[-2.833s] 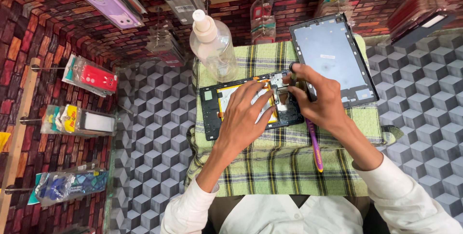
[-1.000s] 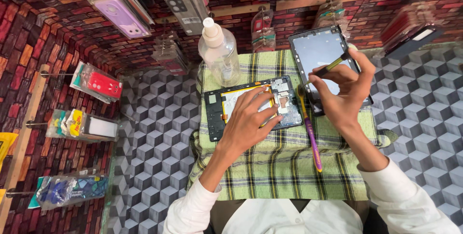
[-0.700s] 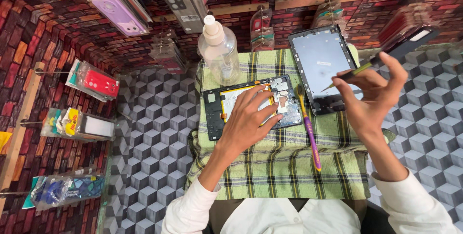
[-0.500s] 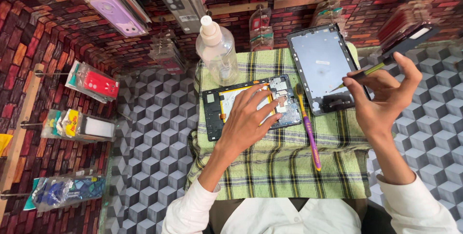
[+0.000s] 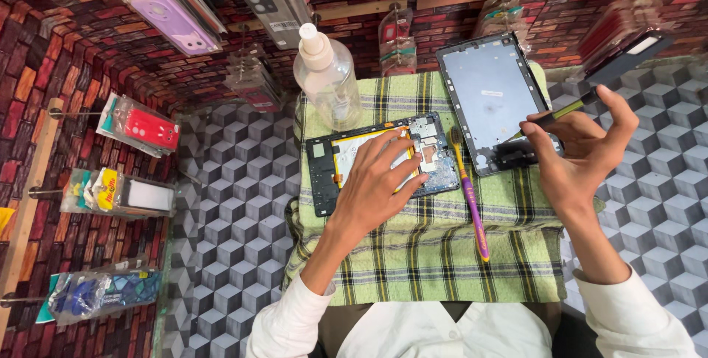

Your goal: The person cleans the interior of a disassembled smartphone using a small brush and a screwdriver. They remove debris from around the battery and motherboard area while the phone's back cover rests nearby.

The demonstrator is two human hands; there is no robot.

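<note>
Pressing down flat with the left hand [image 5: 376, 185], fingers spread wide and gripping nothing, on the opened tablet body [image 5: 383, 162] lying at the centre of the green checked cloth [image 5: 435, 255]. Pinching a slim green-handled screwdriver [image 5: 560, 113] between thumb and fingertips of the right hand [image 5: 582, 155], other fingers fanned loosely, out at 3 o'clock from the tablet body and just over the lower edge of the detached grey back cover [image 5: 490, 100]. Lying between body and cover, a purple-handled brush [image 5: 472, 203]; standing at 11 o'clock, a clear spray bottle [image 5: 328, 78].
</note>
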